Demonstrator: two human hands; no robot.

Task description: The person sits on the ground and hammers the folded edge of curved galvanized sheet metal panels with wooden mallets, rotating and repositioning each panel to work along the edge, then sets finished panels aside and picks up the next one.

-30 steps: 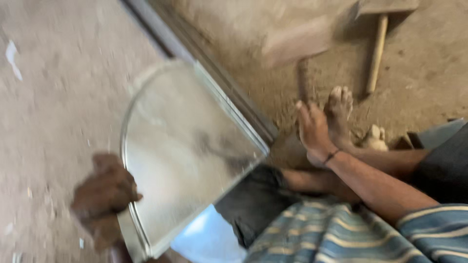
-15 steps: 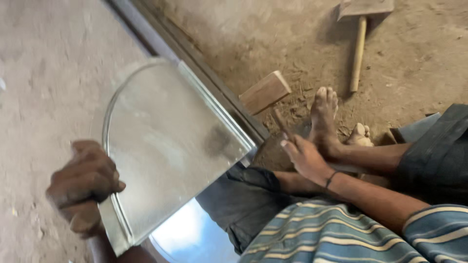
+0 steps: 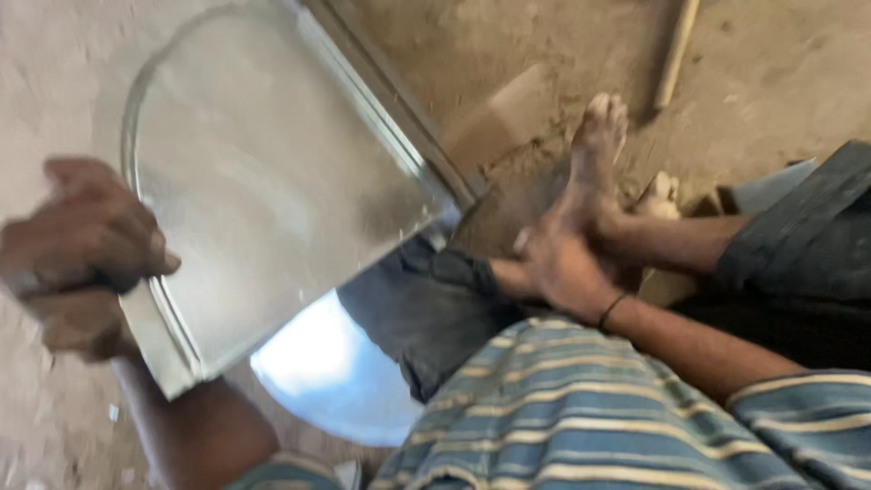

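A dirt floor (image 3: 54, 73) fills the frame, and across its upper left a large sheet-metal piece (image 3: 272, 181) with one rounded end and folded rims is held up at a tilt. Its long axis is seen running from the rounded end at the upper left of the frame down toward the squared corner at the lower left. A striped shirt (image 3: 581, 408) and dark trousers (image 3: 426, 308) are seen along the bottom and centre.

The left hand (image 3: 86, 245) is closed around the sheet's lower left rim, so the grip is full on that edge and the body of the sheet lies up and to the right of it. The right hand (image 3: 558, 268), a dark band at its wrist, is laid near a bare foot (image 3: 594, 150) at centre right, well apart from the sheet; whether anything is held in it cannot be told through the blur. A bright curved metal disc (image 3: 336, 372) lies below the sheet. A wooden handle (image 3: 676, 54) is seen at the top right.
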